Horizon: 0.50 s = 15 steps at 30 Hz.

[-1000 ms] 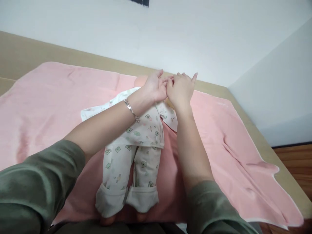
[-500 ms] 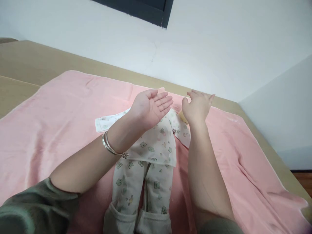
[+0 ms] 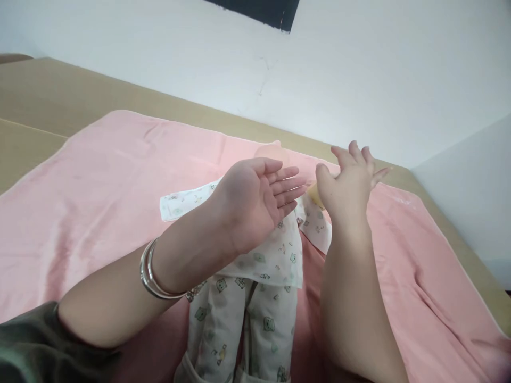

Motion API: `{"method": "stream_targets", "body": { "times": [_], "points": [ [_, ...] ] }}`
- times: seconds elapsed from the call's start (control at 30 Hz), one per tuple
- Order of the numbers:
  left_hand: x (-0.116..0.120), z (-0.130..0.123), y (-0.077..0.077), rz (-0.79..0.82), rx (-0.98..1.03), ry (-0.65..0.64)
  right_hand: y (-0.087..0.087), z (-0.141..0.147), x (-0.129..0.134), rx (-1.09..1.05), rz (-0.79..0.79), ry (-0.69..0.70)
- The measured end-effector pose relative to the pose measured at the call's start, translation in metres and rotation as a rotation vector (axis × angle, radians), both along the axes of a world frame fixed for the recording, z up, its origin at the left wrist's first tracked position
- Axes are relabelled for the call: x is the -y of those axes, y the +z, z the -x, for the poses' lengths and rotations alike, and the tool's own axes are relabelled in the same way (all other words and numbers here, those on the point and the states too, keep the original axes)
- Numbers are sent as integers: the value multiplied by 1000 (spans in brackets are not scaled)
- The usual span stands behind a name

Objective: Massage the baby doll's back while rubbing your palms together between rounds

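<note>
My left hand (image 3: 263, 205) is held palm up with its fingers stretched out, above a white baby top (image 3: 275, 260) with small bear prints. Nothing lies in that palm. To the right, my right hand (image 3: 349, 178) is raised with fingers spread and holds nothing. It is nearest the top's right sleeve (image 3: 317, 226). A small yellowish piece (image 3: 315, 196) shows at that sleeve, partly hidden by the right hand; I cannot make out what it is. Matching baby trousers (image 3: 269, 330) lie below the top, their cuffs folded and partly out of view.
A pink blanket (image 3: 120, 159) lies under the clothes, creased at the right. It covers much of a wooden table (image 3: 120, 90). Behind the table rises a white wall (image 3: 359, 69) with a dark frame (image 3: 267, 13). A pale rounded shape (image 3: 271, 154) shows beyond the left hand.
Both hands have shifted right in view, the left also a little lower and closer. The fingers of the right hand are spread wider. The clothes appear unmoved apart from the camera's shift.
</note>
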<state>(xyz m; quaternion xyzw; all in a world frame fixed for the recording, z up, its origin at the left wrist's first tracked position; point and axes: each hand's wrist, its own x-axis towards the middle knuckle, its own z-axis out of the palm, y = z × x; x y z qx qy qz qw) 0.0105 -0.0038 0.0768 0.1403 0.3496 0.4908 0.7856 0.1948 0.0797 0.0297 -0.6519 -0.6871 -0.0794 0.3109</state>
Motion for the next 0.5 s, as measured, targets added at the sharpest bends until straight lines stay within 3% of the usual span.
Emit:
{"method": "stream_targets", "body": {
  "times": [0.17,0.33,0.4,0.5],
  "points": [
    [0,-6,5,-12,-31,-17,14,41,45,-28,3,246],
    [5,4,8,-213,44,46,15,88,94,-126,55,551],
    [8,14,8,-239,-11,72,14,93,104,-82,44,628],
    [12,30,17,-200,-66,44,12,75,104,10,4,732]
  ]
}}
